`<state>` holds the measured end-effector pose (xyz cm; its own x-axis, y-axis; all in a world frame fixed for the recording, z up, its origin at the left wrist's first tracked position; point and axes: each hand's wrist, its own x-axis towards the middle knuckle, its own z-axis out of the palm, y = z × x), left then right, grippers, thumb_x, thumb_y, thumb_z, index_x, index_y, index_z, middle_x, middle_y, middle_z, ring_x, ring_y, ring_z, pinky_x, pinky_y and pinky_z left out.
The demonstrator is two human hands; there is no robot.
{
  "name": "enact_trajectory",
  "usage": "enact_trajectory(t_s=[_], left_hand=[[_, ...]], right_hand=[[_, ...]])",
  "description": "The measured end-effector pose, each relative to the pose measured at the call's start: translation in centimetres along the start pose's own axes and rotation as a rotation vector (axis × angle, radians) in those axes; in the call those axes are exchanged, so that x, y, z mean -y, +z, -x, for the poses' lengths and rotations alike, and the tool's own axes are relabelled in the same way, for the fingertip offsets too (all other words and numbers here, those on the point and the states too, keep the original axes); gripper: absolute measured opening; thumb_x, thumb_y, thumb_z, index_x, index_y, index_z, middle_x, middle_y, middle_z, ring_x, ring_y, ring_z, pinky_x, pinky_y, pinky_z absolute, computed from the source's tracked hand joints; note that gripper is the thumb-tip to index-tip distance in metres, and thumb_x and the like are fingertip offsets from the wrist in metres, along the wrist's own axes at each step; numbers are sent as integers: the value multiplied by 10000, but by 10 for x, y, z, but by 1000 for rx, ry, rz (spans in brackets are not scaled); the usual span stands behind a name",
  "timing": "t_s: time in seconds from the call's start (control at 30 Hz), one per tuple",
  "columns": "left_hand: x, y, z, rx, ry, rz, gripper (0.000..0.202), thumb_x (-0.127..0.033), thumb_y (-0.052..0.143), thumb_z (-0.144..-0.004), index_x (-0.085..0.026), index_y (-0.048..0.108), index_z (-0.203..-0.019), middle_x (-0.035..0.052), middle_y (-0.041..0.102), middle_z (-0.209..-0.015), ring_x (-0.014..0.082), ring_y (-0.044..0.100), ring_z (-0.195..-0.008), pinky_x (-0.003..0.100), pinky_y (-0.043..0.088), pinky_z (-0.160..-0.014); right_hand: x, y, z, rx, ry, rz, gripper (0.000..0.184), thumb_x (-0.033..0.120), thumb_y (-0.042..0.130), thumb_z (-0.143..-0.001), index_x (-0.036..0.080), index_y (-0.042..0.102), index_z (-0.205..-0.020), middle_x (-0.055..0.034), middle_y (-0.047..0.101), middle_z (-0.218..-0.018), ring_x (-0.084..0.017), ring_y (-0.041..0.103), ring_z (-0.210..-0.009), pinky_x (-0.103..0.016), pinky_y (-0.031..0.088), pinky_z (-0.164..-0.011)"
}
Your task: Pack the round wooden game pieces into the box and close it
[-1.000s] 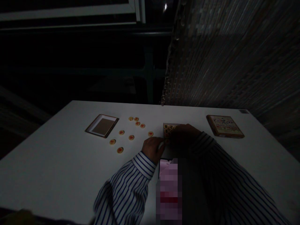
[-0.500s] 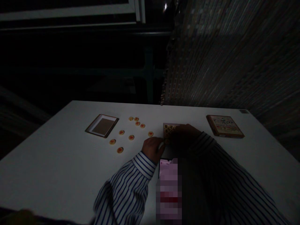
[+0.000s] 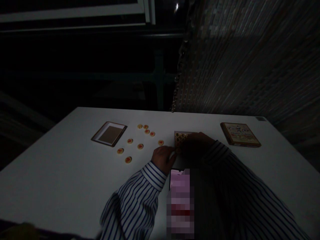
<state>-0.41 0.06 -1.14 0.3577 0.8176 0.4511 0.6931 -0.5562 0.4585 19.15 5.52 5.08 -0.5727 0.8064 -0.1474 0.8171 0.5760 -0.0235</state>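
Small open box of pieces (image 3: 180, 137) at mid-desk, toward the far edge of the white desk (image 3: 62, 186). Left hand (image 3: 163, 158) touches its near-left corner; right hand (image 3: 197, 144), in shadow, covers its right side. Whether either hand's fingers are apart or clamped cannot be told. Loose discs (image 3: 140, 146) lie left of the box; empty tray (image 3: 109, 133) farther left; flat printed box (image 3: 240, 134) near the far-right corner.

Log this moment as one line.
left hand: at box edge | right hand: over box | discs: loose, left of box | tray: far left
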Motion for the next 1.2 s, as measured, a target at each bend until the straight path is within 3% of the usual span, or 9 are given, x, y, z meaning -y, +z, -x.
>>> enact_trajectory(t_s=[0.37,0.6,0.73,0.9,1.07,1.2], left_hand=[[0,1,0,-36,12,-1,217,-257,542,-768,-165,614,-951,63,671,-916,208,600,-872,368,460,-790],[0,-1,-1,-15,26,-12,222,-258,521,-778,-161,613,-955,70,670,-921,206,602,-867,361,465,-783],[0,0,0,-49,24,-14,212,-262,536,-771,-168,615,-943,63,674,-901,203,606,-852,358,466,-774],[-2,-2,-1,-109,31,-19,185,-238,539,-767,-167,620,-917,57,676,-871,193,607,-828,347,466,-760],[-4,-8,-1,-148,25,6,174,-232,522,-782,-170,621,-910,48,679,-858,181,605,-827,340,465,-767],[-2,-9,-1,-233,39,39,145,-222,516,-788,-176,621,-876,50,676,-883,171,603,-839,333,471,-765]], right_hand=[[9,-17,5,48,52,-4,291,438,520,-718,204,672,-801,-56,680,-851,-164,610,-709,-224,396,-567],[3,-10,5,15,47,-12,309,467,495,-731,221,671,-792,-45,680,-835,-171,613,-703,-227,386,-543],[-6,-8,4,-1,48,23,305,446,514,-726,214,664,-857,-67,673,-875,-202,612,-770,-262,402,-602],[-12,-21,8,-123,101,10,245,245,457,-782,188,635,-940,-64,666,-921,-178,589,-846,-257,389,-694],[-3,-41,17,-214,193,12,255,228,411,-800,170,638,-901,-70,669,-858,-171,593,-784,-261,384,-695],[-2,-43,18,-281,194,6,253,224,418,-791,171,635,-909,-68,674,-867,-180,597,-793,-272,386,-705]])
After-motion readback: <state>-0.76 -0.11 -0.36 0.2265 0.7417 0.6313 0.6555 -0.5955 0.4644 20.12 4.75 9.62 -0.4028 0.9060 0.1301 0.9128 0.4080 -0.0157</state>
